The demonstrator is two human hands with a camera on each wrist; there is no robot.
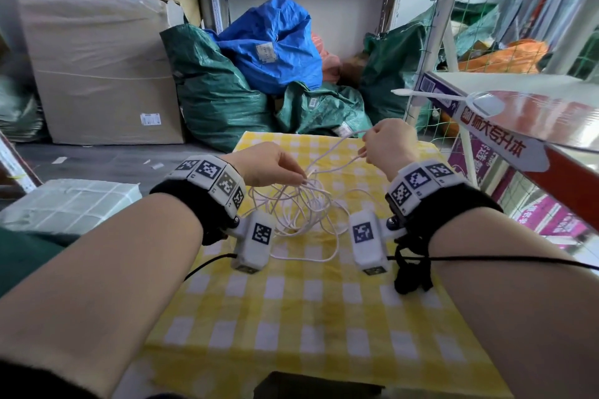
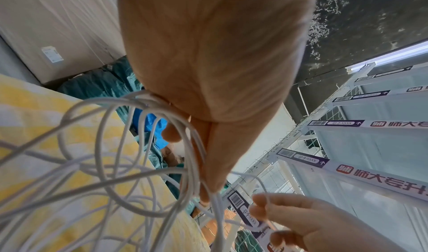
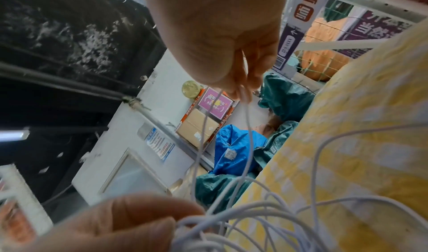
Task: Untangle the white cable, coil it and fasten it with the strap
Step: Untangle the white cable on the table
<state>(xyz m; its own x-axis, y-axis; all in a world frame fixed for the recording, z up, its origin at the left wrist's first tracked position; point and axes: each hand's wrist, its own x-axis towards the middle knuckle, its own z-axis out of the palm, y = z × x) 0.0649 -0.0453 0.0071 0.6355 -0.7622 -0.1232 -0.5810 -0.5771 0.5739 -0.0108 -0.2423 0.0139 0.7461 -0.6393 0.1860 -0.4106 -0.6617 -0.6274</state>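
The white cable (image 1: 301, 210) lies in a loose tangle of several loops on the yellow checked tablecloth (image 1: 291, 301). My left hand (image 1: 303, 179) pinches a bunch of its loops and holds them just above the cloth; the left wrist view shows the same cable (image 2: 104, 164) hanging from my fingertips (image 2: 208, 193). My right hand (image 1: 364, 147), higher and to the right, pinches two strands (image 3: 243, 94) that run down to the bunch. A black strip of fabric (image 1: 411, 266) hangs under my right wrist; I cannot tell whether it is the strap.
A metal shelf (image 1: 518, 113) with a white plastic spoon (image 1: 453, 97) juts in close on the right. Green bags (image 1: 220, 91), a blue bag (image 1: 272, 42) and a large cardboard box (image 1: 97, 68) stand beyond the table's far edge. A wrapped parcel (image 1: 64, 204) lies at left.
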